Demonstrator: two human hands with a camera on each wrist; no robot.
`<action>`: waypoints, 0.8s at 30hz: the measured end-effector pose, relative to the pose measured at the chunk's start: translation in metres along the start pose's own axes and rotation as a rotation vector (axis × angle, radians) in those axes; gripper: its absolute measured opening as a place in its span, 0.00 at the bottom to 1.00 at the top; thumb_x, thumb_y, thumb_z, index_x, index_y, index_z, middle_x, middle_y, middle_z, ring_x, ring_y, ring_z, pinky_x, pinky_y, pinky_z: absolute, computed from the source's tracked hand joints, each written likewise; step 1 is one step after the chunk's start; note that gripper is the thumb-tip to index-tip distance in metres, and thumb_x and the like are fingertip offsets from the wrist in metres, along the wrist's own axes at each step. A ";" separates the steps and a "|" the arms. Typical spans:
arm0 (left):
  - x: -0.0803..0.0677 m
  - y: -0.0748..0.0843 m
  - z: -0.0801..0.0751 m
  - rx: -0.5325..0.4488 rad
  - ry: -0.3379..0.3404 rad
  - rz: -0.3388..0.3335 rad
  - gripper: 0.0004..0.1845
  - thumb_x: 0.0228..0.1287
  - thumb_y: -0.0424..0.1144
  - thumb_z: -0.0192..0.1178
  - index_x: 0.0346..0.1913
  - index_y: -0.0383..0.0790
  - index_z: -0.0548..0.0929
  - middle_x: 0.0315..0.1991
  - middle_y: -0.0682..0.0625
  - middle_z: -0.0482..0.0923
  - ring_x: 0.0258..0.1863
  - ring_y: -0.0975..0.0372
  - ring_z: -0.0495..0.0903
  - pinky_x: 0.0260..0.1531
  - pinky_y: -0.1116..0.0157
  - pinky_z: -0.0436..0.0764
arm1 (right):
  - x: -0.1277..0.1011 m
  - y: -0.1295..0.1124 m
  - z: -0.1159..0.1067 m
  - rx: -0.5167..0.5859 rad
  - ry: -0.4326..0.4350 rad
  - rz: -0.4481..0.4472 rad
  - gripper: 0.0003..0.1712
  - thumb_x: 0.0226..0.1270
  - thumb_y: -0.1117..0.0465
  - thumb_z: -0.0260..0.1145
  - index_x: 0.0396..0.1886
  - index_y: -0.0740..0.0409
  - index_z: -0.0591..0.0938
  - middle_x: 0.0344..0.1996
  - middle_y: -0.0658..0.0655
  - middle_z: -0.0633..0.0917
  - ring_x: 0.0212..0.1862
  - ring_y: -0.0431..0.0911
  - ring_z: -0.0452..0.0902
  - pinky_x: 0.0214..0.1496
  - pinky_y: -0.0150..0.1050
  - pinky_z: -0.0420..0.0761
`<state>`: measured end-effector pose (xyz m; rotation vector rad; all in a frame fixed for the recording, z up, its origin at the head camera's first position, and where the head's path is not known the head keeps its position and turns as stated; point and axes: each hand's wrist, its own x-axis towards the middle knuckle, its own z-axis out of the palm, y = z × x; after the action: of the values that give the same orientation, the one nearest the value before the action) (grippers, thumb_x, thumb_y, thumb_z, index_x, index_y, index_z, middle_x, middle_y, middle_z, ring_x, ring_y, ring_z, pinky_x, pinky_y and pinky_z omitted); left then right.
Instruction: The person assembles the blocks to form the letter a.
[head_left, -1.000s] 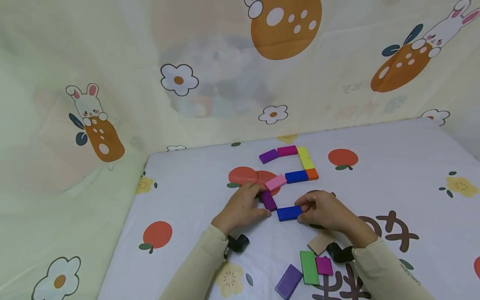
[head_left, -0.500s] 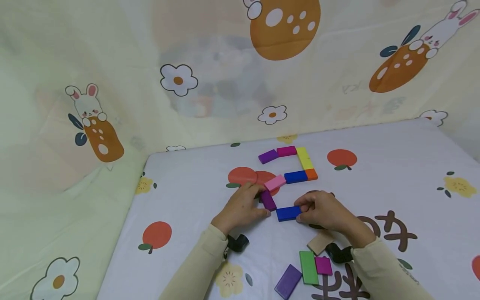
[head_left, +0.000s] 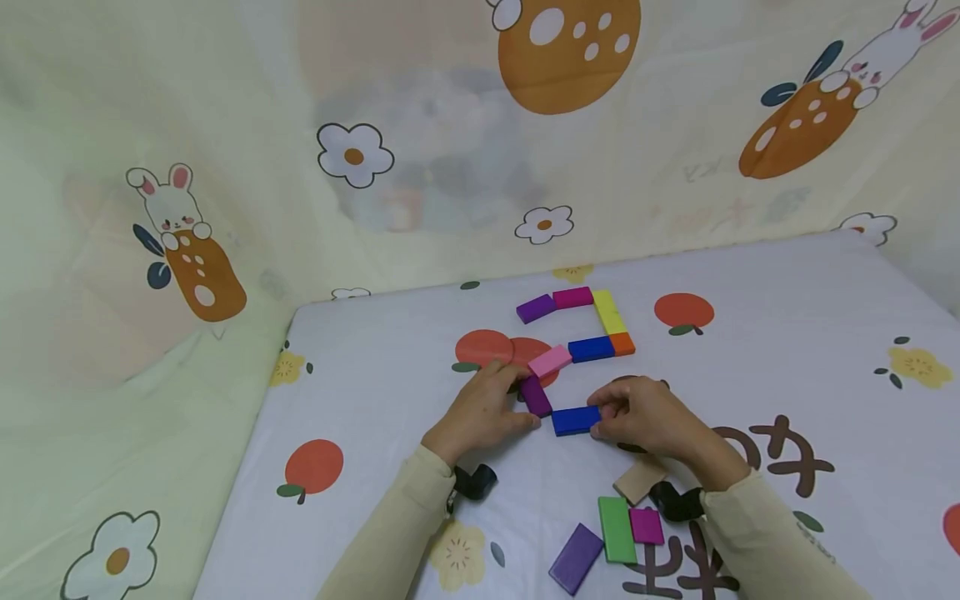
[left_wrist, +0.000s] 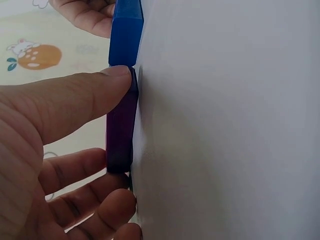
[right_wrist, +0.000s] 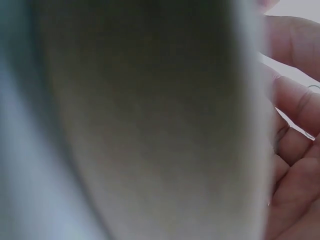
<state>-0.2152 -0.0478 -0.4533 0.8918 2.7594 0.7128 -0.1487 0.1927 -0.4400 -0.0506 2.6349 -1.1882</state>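
My left hand (head_left: 483,417) holds a dark purple block (head_left: 536,397) between thumb and fingers, lengthwise. In the left wrist view the thumb presses one end of that purple block (left_wrist: 120,130) while a finger touches the other. Just right of it, a blue block (head_left: 575,421) lies on the cloth, its near-left corner meeting the purple one. My right hand (head_left: 652,417) pinches the blue block's right end. Above, a pink block (head_left: 550,361) adjoins the purple block's far end. A blurred beige shape (right_wrist: 150,130) hides most of the right wrist view.
Beyond the hands, a curved row continues with a second blue block (head_left: 591,349), orange (head_left: 622,344), yellow (head_left: 609,312), magenta (head_left: 573,297) and purple (head_left: 535,308) pieces. Nearer me lie beige (head_left: 640,480), green (head_left: 617,530), small magenta (head_left: 647,526) and violet (head_left: 576,559) blocks.
Both hands keep their grip and the blocks stay in place relative to each other. The head view shifts very slightly.
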 end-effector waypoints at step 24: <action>0.001 0.000 -0.001 0.012 0.017 0.027 0.33 0.52 0.50 0.73 0.61 0.45 0.76 0.49 0.53 0.72 0.48 0.65 0.71 0.50 0.67 0.76 | 0.000 -0.001 0.001 -0.001 0.021 -0.003 0.19 0.56 0.61 0.73 0.49 0.57 0.84 0.29 0.53 0.77 0.34 0.47 0.71 0.32 0.36 0.75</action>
<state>-0.2162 -0.0478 -0.4530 0.9308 2.7744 0.7119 -0.1482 0.1916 -0.4400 -0.0428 2.6545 -1.1942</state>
